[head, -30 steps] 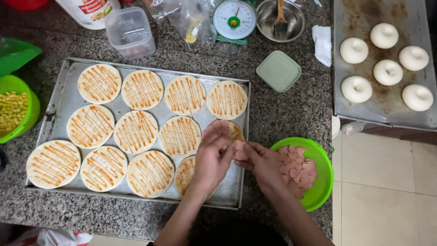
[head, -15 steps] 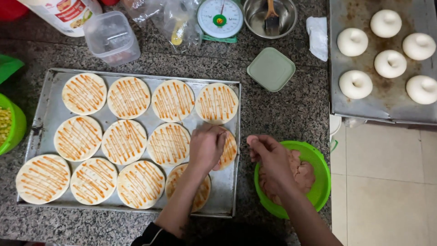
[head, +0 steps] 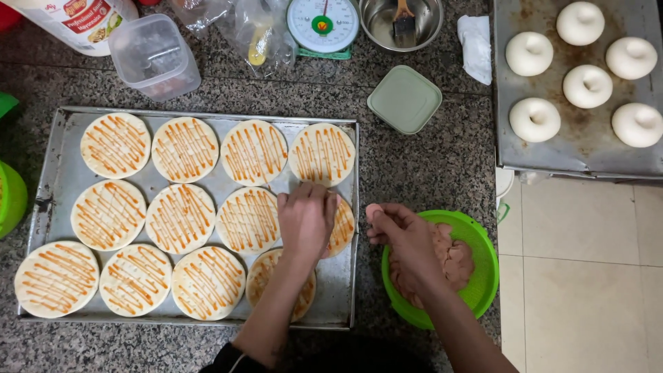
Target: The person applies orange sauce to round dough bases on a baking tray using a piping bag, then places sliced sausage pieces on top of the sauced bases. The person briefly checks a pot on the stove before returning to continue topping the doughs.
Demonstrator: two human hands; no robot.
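Twelve round flatbreads lie on the metal baking tray (head: 62,138) in three rows of four, each pale and flat and streaked with thin orange sauce lines that run roughly from the tray's near-left toward its far-right. The covered flatbread (head: 342,224), at the right end of the middle row, shows only as a crescent beside the tray's right rim, since the left hand (head: 306,220) lies palm down on it, fingers together and pointing toward the far rim; whether anything sits under the palm cannot be told. Being round, the bread has no long axis of its own (only the stripes give it a direction).

Just off the tray's right rim, the right hand (head: 404,238) hangs over the green bowl (head: 483,262), fingers curled and pinching a pink meat slice (head: 373,211) at the fingertips, close to the rim but not over it. More pink slices (head: 452,259) lie piled in the bowl.

Breads sit nearly edge to edge, with narrow bare metal between them and along the rims. Beyond the tray's far right corner stands a pale green lidded box (head: 405,99), with bare granite counter (head: 428,166) between it and the bowl. Far right of the tray, a second tray (head: 587,138) carries white dough rings (head: 535,119).
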